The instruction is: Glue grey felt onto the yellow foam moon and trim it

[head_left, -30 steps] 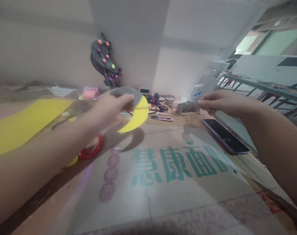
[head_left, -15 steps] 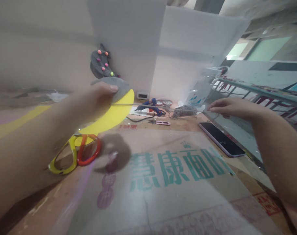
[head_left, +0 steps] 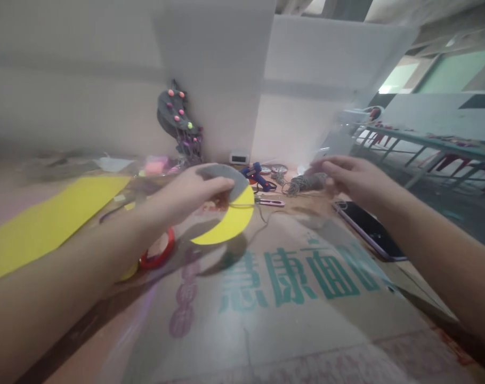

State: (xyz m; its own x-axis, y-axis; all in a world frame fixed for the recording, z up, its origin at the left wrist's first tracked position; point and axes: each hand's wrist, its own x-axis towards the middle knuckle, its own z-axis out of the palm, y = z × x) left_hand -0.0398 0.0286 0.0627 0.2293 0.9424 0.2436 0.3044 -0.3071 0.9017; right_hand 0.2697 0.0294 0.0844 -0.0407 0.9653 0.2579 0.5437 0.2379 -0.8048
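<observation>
My left hand (head_left: 208,189) is closed on a yellow paper crescent (head_left: 230,224) whose upper part is wrapped in grey yarn (head_left: 226,173). One strand crosses the yellow part and trails slackly onto the table. My right hand (head_left: 342,173) hovers beside the ball of grey yarn (head_left: 306,183), its fingers loosely bent and apart, with nothing visible in them; they are somewhat blurred. Red-and-yellow scissors (head_left: 160,253) lie partly hidden below my left forearm. Pink-handled thread snips (head_left: 271,202) rest beyond the crescent.
A phone (head_left: 370,229) lies under my right wrist. Farther back are a blue glue gun (head_left: 256,176), a small digital display (head_left: 239,158) and a grey crescent with coloured balls (head_left: 174,112). Yellow paper (head_left: 58,218) lies at left. A printed translucent sheet (head_left: 306,330) covers the front.
My left hand has moved right and lower with the crescent. My right hand has come left toward the yarn ball. The strand, stretched between the hands before, now hangs slack.
</observation>
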